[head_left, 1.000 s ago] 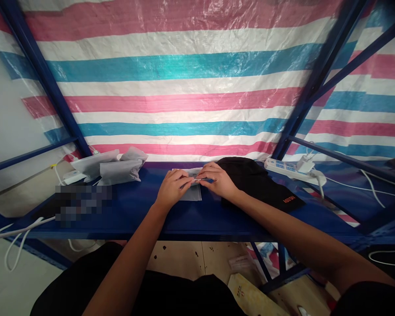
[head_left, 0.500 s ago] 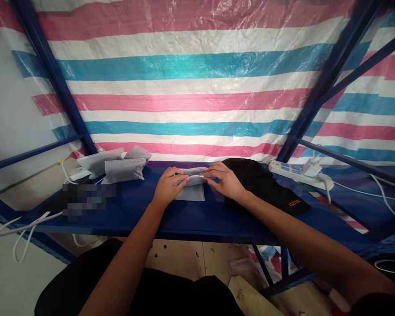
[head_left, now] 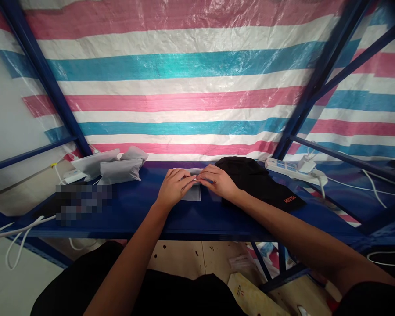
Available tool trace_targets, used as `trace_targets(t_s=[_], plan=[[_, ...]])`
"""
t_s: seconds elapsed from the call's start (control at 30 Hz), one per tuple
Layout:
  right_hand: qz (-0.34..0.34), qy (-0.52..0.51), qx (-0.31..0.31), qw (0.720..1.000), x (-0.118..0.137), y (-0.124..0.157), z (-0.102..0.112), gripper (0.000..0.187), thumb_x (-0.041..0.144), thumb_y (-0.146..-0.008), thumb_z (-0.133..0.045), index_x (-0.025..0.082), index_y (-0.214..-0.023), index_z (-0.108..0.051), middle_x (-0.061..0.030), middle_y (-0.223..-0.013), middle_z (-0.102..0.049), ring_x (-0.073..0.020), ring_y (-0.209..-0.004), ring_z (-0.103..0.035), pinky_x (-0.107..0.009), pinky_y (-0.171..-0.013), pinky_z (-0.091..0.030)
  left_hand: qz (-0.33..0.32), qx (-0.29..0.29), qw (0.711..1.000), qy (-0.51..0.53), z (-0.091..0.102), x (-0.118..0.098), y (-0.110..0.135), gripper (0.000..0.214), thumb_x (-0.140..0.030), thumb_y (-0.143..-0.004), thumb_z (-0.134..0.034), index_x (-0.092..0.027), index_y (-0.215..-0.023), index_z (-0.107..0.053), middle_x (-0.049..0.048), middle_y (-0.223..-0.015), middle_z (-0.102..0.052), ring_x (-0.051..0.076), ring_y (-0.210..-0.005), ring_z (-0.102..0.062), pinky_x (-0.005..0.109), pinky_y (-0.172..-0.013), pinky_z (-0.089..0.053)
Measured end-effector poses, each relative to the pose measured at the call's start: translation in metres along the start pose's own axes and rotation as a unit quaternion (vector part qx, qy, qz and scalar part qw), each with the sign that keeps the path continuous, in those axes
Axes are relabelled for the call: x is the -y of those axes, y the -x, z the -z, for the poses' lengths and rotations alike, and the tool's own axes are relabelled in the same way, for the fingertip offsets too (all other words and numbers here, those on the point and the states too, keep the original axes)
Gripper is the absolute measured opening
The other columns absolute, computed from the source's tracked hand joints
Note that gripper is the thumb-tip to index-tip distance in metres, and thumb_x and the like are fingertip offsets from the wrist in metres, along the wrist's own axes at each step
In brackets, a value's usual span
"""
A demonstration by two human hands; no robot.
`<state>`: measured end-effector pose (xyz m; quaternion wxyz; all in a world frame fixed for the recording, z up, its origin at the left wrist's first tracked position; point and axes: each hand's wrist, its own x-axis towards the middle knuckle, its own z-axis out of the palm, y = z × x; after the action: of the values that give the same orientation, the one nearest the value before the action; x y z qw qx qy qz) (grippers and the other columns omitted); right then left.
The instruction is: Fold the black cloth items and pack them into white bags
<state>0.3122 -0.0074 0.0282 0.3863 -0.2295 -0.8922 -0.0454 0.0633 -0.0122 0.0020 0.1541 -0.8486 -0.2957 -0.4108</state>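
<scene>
A frosted plastic bag [head_left: 193, 194] lies on the blue shelf, its lower part showing below my hands. My left hand [head_left: 174, 187] pinches the bag's upper edge between thumb and fingers. Close against it, my right hand [head_left: 219, 181] also pinches that edge, and the fingertips of both hands nearly touch. A small white strip shows between them. The fingers cover most of the bag's mouth. Just right of my right hand lies a black cloth item [head_left: 250, 177] with orange lettering.
More frosted bags [head_left: 120, 170] stand at the left back of the blue shelf [head_left: 197, 226]. A white power strip [head_left: 291, 170] with plugs lies at the right. White cables [head_left: 23, 237] hang at the left edge. Striped sheeting [head_left: 184, 101] and blue posts [head_left: 39, 74] enclose the back.
My hands have come together along the bag's upper edge; the gap between their fingertips has nearly closed. The view has shifted slightly, so the surroundings sit a little further left.
</scene>
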Motion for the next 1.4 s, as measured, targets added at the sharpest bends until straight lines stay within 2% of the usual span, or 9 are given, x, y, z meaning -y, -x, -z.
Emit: trace_targets(t_s=[0.17,0.43,0.6,0.8,0.93,1.1,1.2,1.33,1.4], plan=[[-0.019,0.010,0.006,1.000,-0.009,0.002,0.007,0.019,0.031,-0.110,-0.063,0.027,-0.111,-0.082,-0.0084,-0.103,-0.081,-0.0276,-0.097,-0.072,-0.046,-0.091,-0.059,0.022,-0.009,1.000,-0.002,0.004,0.010,0.002,0.021,-0.037,-0.112,-0.063,-0.029,-0.114,-0.082,0.0050,-0.105,-0.079,0.023,-0.099,-0.067,0.043,-0.088,-0.046],[-0.087,0.010,-0.075,0.993,-0.022,0.016,0.018,0.014,0.032,-0.108,-0.067,0.026,-0.110,-0.080,-0.0092,-0.103,-0.078,-0.0289,-0.099,-0.073,-0.047,-0.091,-0.062,0.093,-0.076,0.993,0.021,0.012,0.042,0.019,0.021,-0.037,-0.109,-0.064,-0.025,-0.111,-0.082,0.0074,-0.106,-0.075,0.024,-0.099,-0.069,0.044,-0.094,-0.053],[-0.046,-0.001,-0.045,0.998,-0.015,0.014,0.014,0.015,0.030,-0.107,-0.068,0.030,-0.112,-0.082,-0.0096,-0.113,-0.077,-0.0294,-0.108,-0.071,-0.050,-0.096,-0.062,0.105,-0.089,0.990,0.040,0.010,0.036,0.018,0.021,-0.038,-0.110,-0.064,-0.025,-0.111,-0.081,0.0078,-0.106,-0.073,0.023,-0.100,-0.070,0.039,-0.092,-0.057],[-0.055,0.008,-0.038,0.998,-0.009,0.011,0.009,0.018,0.032,-0.108,-0.066,0.029,-0.112,-0.083,-0.0099,-0.116,-0.077,-0.0302,-0.110,-0.071,-0.050,-0.097,-0.062,0.121,-0.076,0.986,0.085,0.009,0.030,0.018,0.021,-0.038,-0.111,-0.062,-0.024,-0.113,-0.079,0.0056,-0.105,-0.072,0.018,-0.089,-0.071,0.031,-0.080,-0.057],[-0.075,0.062,-0.043,0.994,-0.017,0.013,0.007,0.023,0.029,-0.110,-0.062,0.027,-0.115,-0.084,-0.0115,-0.119,-0.078,-0.0322,-0.112,-0.072,-0.053,-0.100,-0.061,0.127,-0.049,0.986,0.101,0.011,0.027,0.017,0.025,-0.038,-0.114,-0.057,-0.026,-0.118,-0.078,0.0046,-0.108,-0.077,0.017,-0.086,-0.072,0.029,-0.077,-0.056],[-0.054,0.115,0.010,0.992,-0.032,0.019,0.005,0.029,0.019,-0.104,-0.066,0.027,-0.128,-0.080,-0.0128,-0.136,-0.073,-0.0354,-0.121,-0.069,-0.058,-0.104,-0.061,0.118,-0.030,0.985,0.121,0.008,0.022,0.015,0.025,-0.039,-0.114,-0.058,-0.027,-0.122,-0.079,0.0019,-0.098,-0.081,0.015,-0.075,-0.072,0.029,-0.074,-0.056],[-0.061,0.133,0.017,0.989,-0.033,0.021,0.003,0.041,0.014,-0.102,-0.066,0.026,-0.140,-0.074,-0.0134,-0.138,-0.072,-0.0360,-0.121,-0.067,-0.059,-0.105,-0.060,0.108,-0.014,0.984,0.141,0.004,0.018,0.014,0.026,-0.038,-0.114,-0.057,-0.026,-0.125,-0.078,0.0031,-0.102,-0.083,0.016,-0.081,-0.077,0.028,-0.076,-0.058],[-0.080,0.161,0.020,0.984,-0.029,0.020,0.000,0.034,0.017,-0.102,-0.068,0.024,-0.134,-0.075,-0.0145,-0.130,-0.073,-0.0362,-0.116,-0.065,-0.057,-0.102,-0.060,0.085,-0.021,0.988,0.128,0.000,0.015,0.013,0.026,-0.036,-0.114,-0.057,-0.026,-0.127,-0.078,0.0052,-0.112,-0.084,0.020,-0.095,-0.081,0.030,-0.083,-0.062],[-0.095,0.178,0.028,0.979,-0.027,0.020,-0.001,0.041,0.018,-0.097,-0.076,0.024,-0.137,-0.072,-0.0158,-0.139,-0.069,-0.0390,-0.122,-0.063,-0.059,-0.104,-0.058,0.068,-0.023,0.991,0.111,-0.002,0.014,0.013,0.027,-0.036,-0.115,-0.057,-0.026,-0.126,-0.079,0.0048,-0.115,-0.084,0.021,-0.101,-0.081,0.032,-0.089,-0.064]])
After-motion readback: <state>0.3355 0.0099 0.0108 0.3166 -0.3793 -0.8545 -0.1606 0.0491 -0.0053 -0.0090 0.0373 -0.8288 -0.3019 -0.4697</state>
